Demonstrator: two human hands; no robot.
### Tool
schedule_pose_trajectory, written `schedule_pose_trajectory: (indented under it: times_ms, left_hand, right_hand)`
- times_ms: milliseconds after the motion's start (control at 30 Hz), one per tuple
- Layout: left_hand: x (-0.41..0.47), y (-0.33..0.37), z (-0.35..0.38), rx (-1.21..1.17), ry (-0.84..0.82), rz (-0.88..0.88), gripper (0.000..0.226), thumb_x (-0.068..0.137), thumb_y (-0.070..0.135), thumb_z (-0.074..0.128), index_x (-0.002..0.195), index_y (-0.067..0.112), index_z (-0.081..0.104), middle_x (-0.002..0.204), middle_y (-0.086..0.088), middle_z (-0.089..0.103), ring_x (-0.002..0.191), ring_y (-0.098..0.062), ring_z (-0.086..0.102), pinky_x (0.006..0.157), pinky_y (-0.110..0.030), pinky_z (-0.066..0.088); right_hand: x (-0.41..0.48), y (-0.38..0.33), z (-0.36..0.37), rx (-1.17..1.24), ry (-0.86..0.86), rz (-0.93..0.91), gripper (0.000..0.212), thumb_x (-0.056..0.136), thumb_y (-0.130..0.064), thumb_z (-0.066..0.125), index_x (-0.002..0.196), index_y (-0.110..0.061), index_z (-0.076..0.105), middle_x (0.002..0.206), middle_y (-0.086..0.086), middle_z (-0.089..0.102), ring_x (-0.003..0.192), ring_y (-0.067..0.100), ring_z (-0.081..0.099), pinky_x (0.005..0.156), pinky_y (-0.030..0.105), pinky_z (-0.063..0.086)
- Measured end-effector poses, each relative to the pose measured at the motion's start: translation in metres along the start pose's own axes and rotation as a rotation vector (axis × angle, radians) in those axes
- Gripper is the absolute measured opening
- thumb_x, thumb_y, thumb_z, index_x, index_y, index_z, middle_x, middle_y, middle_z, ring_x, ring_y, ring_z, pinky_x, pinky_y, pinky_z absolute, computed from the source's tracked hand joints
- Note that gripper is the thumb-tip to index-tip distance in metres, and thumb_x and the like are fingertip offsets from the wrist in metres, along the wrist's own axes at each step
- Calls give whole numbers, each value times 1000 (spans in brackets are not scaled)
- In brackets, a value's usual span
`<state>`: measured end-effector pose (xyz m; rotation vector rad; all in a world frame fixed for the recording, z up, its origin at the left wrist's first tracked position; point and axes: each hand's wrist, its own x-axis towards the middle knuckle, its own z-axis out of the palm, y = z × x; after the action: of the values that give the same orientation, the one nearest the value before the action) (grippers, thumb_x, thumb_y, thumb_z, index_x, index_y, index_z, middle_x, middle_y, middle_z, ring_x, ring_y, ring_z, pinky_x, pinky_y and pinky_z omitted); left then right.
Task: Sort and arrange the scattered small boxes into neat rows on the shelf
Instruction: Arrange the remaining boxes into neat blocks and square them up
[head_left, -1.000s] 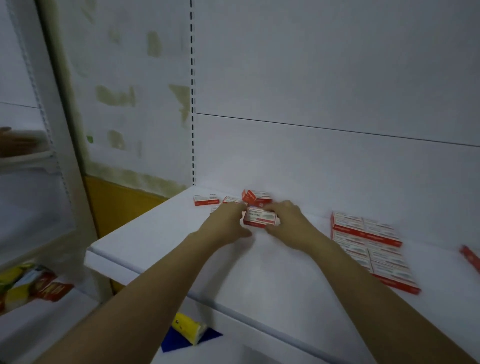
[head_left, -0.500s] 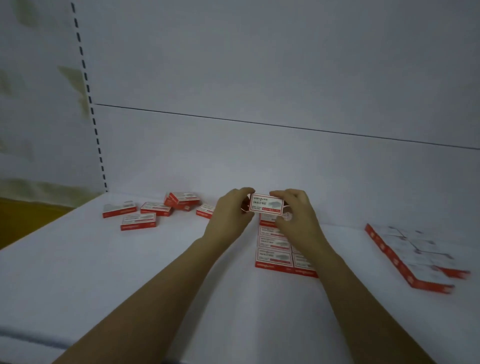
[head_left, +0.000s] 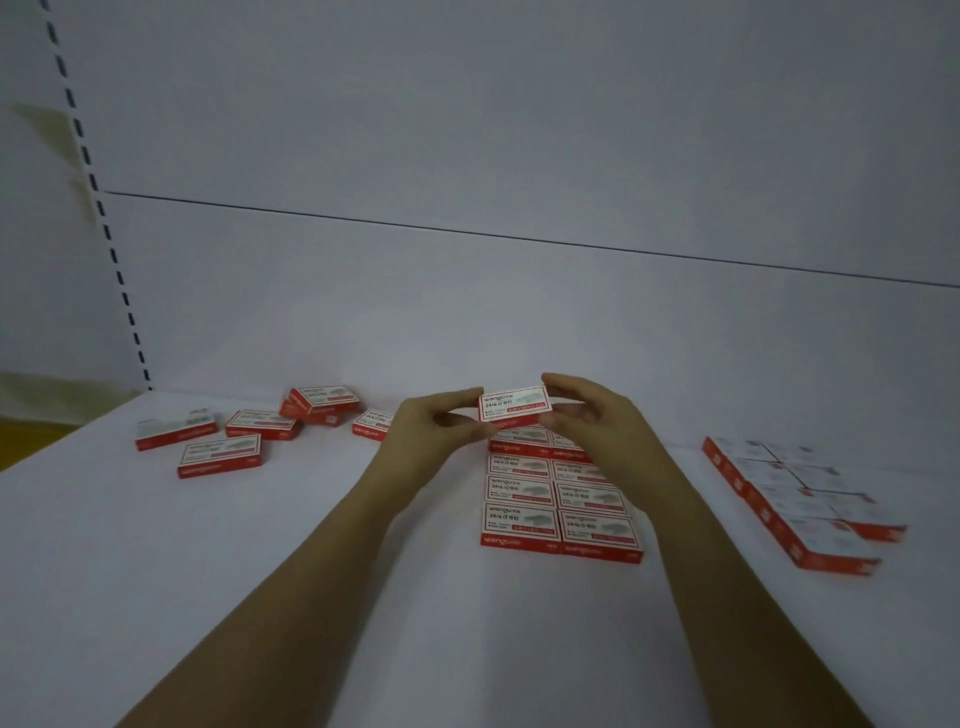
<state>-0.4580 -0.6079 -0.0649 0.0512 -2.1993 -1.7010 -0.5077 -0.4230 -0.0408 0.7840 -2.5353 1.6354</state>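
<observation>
Pinched at its two short ends and held clear of the white shelf (head_left: 260, 597): a small red-and-white box (head_left: 514, 408), printed face tilted toward the camera. At its 9 o'clock end, gripped by the left hand (head_left: 431, 434), fingers (head_left: 457, 404) curled narrow onto the edge. At its 3 o'clock end, gripped by the right hand (head_left: 597, 421), fingers (head_left: 563, 384) bent over the top corner.

Toward 6 o'clock from the held box, lying flat on the shelf: a neat block of boxes (head_left: 558, 512), two columns touching side to side, far rows partly hidden behind the right hand. Well apart at 3 o'clock, a second block (head_left: 795, 499), blurred and set at a slant.

Off at 9 o'clock, loose boxes (head_left: 221, 457) scattered at odd angles, with a stacked pair (head_left: 319, 402) near the back panel (head_left: 467, 156) and one more box (head_left: 371, 423) just beside the left hand. At 10 o'clock, a slotted upright strip (head_left: 98, 218) down the panel's edge.
</observation>
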Motion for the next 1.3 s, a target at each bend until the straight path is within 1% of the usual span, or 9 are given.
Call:
schedule_pose_trajectory:
  times_ms: [67,167,233,400,533,667,833,1000,1300]
  left_hand:
    - [0,2,-3,-136,-24,-45,38,82,21,69,120,17,62,96,10,69,86,-6,66,70,-16,53]
    - [3,1,-4,-242,-47,-101,27,85,29,64,102,9,68,90,-4,71,80,-17,65,76,-25,56]
    - [6,1,-3,-237,-57,-163,33,87,35,61,96,4,68,89,-10,71,75,-18,62,75,-28,55]
    - [9,5,-2,-219,-112,-309,49,87,44,58,98,-3,68,75,-10,67,61,-16,58,60,-23,51]
    - [10,4,-2,-226,-162,-374,49,86,46,58,97,-2,68,70,-9,65,57,-15,55,58,-23,50]
    - [13,2,-2,-241,-182,-370,46,86,45,60,95,1,69,73,-9,66,60,-14,56,59,-22,50]
    - [12,2,-5,-428,-260,-314,34,83,18,68,110,-1,62,103,-15,70,84,-19,70,71,-23,58]
    - [10,1,-4,-328,-290,-182,44,75,-1,71,117,9,59,113,-10,67,98,-23,69,86,-34,56]
    - [9,-8,2,-128,-238,-75,35,78,-4,67,110,10,66,109,-6,70,99,-25,67,88,-39,55]
  right_hand:
    - [-2,1,-3,44,-6,41,39,88,-34,60,127,-28,54,116,-9,64,96,7,66,84,28,53]
    - [-1,3,-2,94,-5,127,39,86,-48,56,116,-24,62,97,-5,72,84,7,70,83,30,55]
    - [1,5,1,142,-30,201,42,85,-52,54,107,-18,66,92,-1,73,81,11,71,81,28,56]
    - [7,5,7,285,-103,361,45,88,-47,54,104,-7,66,91,15,71,73,22,65,73,31,56]
    - [6,5,7,316,-124,430,42,90,-43,53,101,-4,65,73,11,66,60,17,59,58,24,50]
    - [7,4,8,377,-115,439,39,91,-39,53,103,-3,64,79,13,67,63,18,60,60,25,51]
    - [6,1,5,279,47,258,36,89,-33,59,115,-10,61,107,8,68,91,17,68,87,35,55]
    - [-7,-22,7,45,107,-28,39,87,-27,62,126,-28,54,120,-10,59,102,9,62,82,28,55]
    - [-12,-21,41,-251,90,-329,45,82,-21,69,125,-21,55,121,-5,54,104,5,56,88,14,47]
